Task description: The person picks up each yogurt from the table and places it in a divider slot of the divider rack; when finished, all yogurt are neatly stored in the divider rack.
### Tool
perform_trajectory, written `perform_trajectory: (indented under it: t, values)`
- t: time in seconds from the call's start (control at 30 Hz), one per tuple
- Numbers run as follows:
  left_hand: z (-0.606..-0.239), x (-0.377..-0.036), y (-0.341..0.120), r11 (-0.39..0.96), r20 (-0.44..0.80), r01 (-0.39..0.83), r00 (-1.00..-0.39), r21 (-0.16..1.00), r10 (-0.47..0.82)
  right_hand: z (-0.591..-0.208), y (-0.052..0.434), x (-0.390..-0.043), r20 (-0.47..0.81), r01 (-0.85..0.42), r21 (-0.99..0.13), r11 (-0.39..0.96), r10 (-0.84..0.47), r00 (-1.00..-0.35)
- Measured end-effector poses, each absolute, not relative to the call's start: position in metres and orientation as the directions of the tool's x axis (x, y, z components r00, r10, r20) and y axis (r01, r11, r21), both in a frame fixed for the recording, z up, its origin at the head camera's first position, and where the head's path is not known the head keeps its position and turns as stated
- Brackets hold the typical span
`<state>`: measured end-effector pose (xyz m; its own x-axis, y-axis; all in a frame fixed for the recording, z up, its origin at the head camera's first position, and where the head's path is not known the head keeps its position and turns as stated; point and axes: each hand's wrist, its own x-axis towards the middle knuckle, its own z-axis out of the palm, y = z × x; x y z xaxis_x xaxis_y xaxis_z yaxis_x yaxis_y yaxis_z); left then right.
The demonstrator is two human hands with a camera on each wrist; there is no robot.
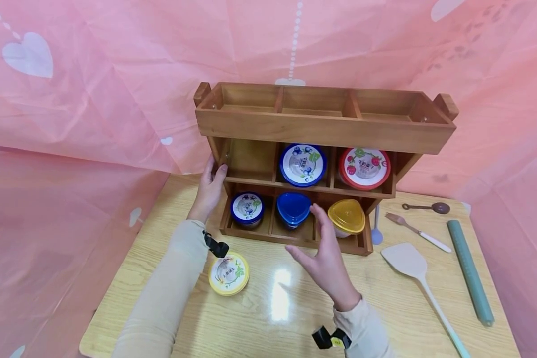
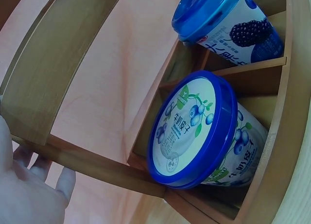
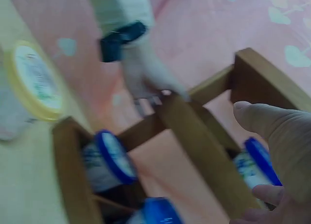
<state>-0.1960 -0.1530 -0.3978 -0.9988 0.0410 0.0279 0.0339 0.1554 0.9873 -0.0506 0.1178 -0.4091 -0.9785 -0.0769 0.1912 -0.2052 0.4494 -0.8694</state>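
Note:
A three-tier wooden rack [image 1: 322,133] stands on the table. My left hand [image 1: 209,193] grips its left side at the middle tier, thumb in front and fingers behind. My right hand [image 1: 327,266] hovers before the bottom tier, fingers spread, holding nothing. Near it are a blue-lidded cup [image 1: 294,208] and a yellow-lidded cup [image 1: 347,217] in the bottom tier. A blueberry tub [image 2: 187,131] sits in the bottom left compartment. The middle tier holds a larger blue-rimmed tub [image 1: 303,165] and a red-rimmed tub [image 1: 364,169]. A yellow-rimmed tub [image 1: 228,274] stands on the table by my left forearm.
Right of the rack lie a white spatula [image 1: 407,261], a fork [image 1: 418,232], a dark spoon [image 1: 429,207], a blue spoon [image 1: 377,234] and a green rolling pin [image 1: 471,272]. A pink cloth [image 1: 116,99] hangs behind and around the wooden table [image 1: 161,219].

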Motion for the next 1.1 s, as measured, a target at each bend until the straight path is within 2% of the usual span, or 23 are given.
perform_trajectory:
  t: [0.23,0.47,0.83,1.1]
  values:
    - [-0.412,-0.204,-0.155,0.139,0.049,0.053,-0.998,0.989,0.035,-0.447,0.107,-0.036,0.157,-0.208,-0.889,0.408,-0.156,-0.975]
    - [-0.432,-0.214,-0.158,0.162,0.079,0.079,-0.997,0.984,0.009,-0.468,0.094,-0.026,0.127,-0.193,-0.919,0.344,-0.207,-0.970]
    - [-0.398,-0.198,-0.152,0.154,0.018,0.022,-0.999,0.988,0.033,-0.502,0.075,-0.018,0.009,-0.107,-0.936,0.334,-0.283,-0.959]
    - [-0.397,-0.196,-0.152,0.156,0.023,0.027,-0.999,0.987,0.030,-0.512,0.059,-0.017,-0.071,-0.068,-0.934,0.352,-0.369,-0.927]
